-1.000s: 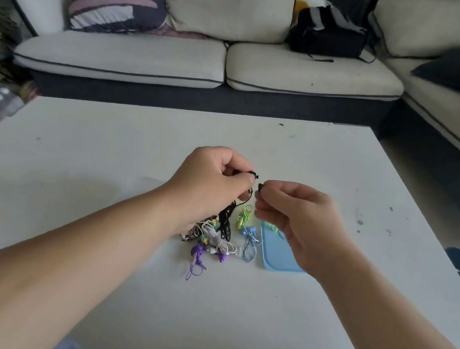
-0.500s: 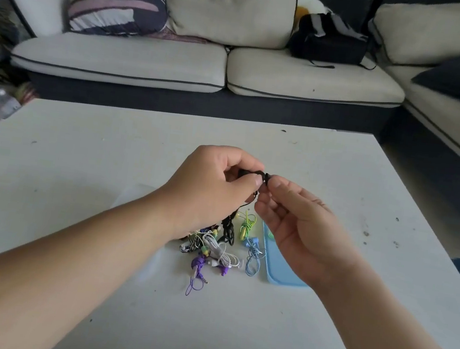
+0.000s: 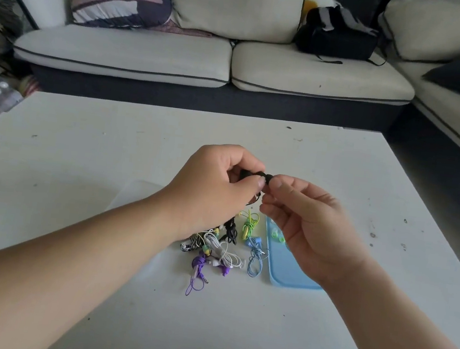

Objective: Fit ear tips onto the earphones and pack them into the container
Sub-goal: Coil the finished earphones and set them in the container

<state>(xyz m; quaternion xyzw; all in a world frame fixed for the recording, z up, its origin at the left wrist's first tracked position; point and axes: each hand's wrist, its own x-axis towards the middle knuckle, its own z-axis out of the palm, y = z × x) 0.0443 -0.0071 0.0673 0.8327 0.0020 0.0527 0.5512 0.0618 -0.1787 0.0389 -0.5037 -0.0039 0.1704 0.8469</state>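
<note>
My left hand [image 3: 219, 184] pinches a black earbud [image 3: 247, 173] above the table, and its black cable [image 3: 230, 231] hangs down below the hand. My right hand [image 3: 307, 221] pinches a small black ear tip [image 3: 268, 177] pressed against the end of that earbud. Under the hands lies a heap of bundled earphones: purple [image 3: 198, 269], white [image 3: 222, 253], green [image 3: 249, 223] and blue [image 3: 255, 254]. A light blue tray [image 3: 284, 265] lies to their right, with green ear tips [image 3: 275, 233] on it; my right hand hides part of it.
The white table [image 3: 80, 156] carries a clear plastic sheet [image 3: 133, 194] left of the heap. A cream sofa [image 3: 208, 61] with cushions and a black bag [image 3: 338, 37] stands behind the table. Its far edge runs just before the sofa.
My right hand has closed the gap and brought the black ear tip against the earbud in my left hand. Both hands sit slightly lower in view.
</note>
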